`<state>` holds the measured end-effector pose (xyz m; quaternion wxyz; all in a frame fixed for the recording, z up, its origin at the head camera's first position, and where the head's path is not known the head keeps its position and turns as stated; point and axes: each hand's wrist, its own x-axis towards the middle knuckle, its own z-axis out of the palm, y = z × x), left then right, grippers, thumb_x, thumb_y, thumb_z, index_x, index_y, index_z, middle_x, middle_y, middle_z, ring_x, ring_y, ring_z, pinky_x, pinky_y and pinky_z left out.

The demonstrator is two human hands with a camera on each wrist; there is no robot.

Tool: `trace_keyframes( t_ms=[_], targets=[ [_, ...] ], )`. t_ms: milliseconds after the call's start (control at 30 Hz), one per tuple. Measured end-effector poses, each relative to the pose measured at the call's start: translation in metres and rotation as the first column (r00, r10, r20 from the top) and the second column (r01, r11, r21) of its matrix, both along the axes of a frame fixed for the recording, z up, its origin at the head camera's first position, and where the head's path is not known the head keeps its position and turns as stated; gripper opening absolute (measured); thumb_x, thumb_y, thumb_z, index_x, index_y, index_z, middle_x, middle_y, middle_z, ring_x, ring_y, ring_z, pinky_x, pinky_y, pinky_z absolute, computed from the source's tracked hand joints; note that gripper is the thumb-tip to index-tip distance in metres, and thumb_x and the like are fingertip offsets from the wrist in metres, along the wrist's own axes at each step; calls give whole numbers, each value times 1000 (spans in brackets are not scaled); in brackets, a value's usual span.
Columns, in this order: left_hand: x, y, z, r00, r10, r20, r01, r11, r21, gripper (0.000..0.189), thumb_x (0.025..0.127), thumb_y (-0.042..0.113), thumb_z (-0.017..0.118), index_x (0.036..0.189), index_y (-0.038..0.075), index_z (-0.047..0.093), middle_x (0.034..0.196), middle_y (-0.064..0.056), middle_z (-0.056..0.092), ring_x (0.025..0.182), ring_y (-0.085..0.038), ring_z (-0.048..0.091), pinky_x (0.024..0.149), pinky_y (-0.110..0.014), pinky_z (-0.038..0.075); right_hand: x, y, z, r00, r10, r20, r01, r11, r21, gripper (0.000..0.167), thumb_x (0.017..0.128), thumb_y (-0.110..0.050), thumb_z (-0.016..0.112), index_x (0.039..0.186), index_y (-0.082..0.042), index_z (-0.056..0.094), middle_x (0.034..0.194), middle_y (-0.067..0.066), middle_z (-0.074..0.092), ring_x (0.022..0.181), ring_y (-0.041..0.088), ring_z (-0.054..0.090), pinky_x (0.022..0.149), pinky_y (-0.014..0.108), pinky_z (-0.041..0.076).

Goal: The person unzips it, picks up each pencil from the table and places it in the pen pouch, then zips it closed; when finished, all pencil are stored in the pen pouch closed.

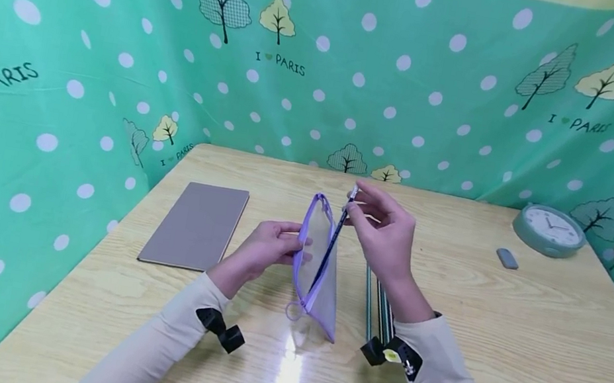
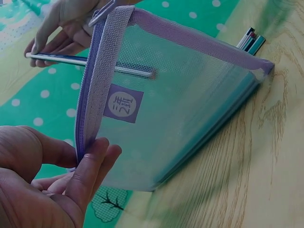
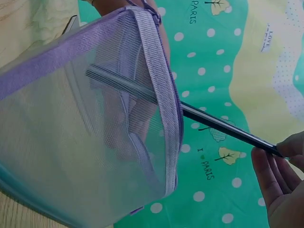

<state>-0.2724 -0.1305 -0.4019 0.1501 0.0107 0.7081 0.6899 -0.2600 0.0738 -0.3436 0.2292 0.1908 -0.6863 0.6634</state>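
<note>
A mesh pencil pouch with purple edging [image 1: 333, 289] stands on the table with its zipper side spread apart. My left hand [image 1: 272, 246] pinches the pouch's zipper edge, thumb on one side and fingers on the other. Between the thumb and fingertips of my right hand [image 1: 388, 231] is a dark pencil [image 1: 333, 239], held near its upper end. The pencil's lower part lies inside the pouch, seen through the mesh in both wrist views. Several more pencils [image 1: 368, 301], some green and some dark, lie on the table under my right wrist, partly hidden by it.
A grey-brown notebook [image 1: 195, 227] lies left of the pouch. Toward the right back are a grey eraser [image 1: 506, 258] and a round clock [image 1: 549, 230]. A green patterned cloth [image 1: 379, 116] hangs behind the wooden table [image 1: 498, 356].
</note>
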Motion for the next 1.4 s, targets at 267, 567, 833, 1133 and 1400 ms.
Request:
trace_keyframes(
  t_ms=[267, 567, 833, 1133, 1400],
  targets=[
    [2, -1, 3, 1000, 0, 0, 0, 1000, -2, 45, 102, -1, 57, 145, -10, 50, 131, -28, 66, 83, -13, 75, 83, -30, 65, -5, 9, 2, 998, 2, 67, -9, 994, 111, 34, 91, 13, 66, 125, 9, 69, 102, 30, 72, 74, -1, 69, 73, 22, 64],
    [0, -2, 2, 1000, -6, -1, 6, 1000, -18, 44, 102, 0, 58, 145, -11, 50, 130, -28, 67, 85, -14, 76, 82, -28, 65, -9, 13, 2, 991, 23, 130, -44, 985, 164, 34, 91, 12, 64, 125, 9, 69, 102, 28, 71, 74, 5, 69, 69, 28, 66],
    [2, -1, 3, 1000, -8, -4, 8, 1000, -3, 44, 102, -1, 57, 144, -10, 51, 131, -28, 67, 83, -12, 75, 82, -28, 65, -10, 12, -2, 989, 68, 130, -93, 975, 200, 36, 92, 12, 65, 127, 9, 68, 103, 28, 72, 81, 28, 73, 70, 30, 66],
    [2, 0, 3, 1000, 6, -7, -5, 1000, 5, 44, 101, -2, 56, 145, -10, 51, 132, -28, 66, 85, -14, 76, 82, -28, 65, -14, 11, -8, 976, 83, 201, -138, 950, 280, 37, 93, 11, 66, 130, 8, 66, 104, 28, 72, 87, 38, 74, 70, 29, 66],
    [3, 1, 4, 1000, -4, -8, 4, 1000, 12, 45, 102, -2, 56, 145, -11, 49, 133, -30, 64, 84, -14, 75, 84, -29, 65, -13, 10, -10, 975, 65, 214, -134, 935, 328, 38, 94, 9, 67, 132, 7, 65, 106, 27, 72, 89, 38, 75, 72, 35, 67]
  ],
)
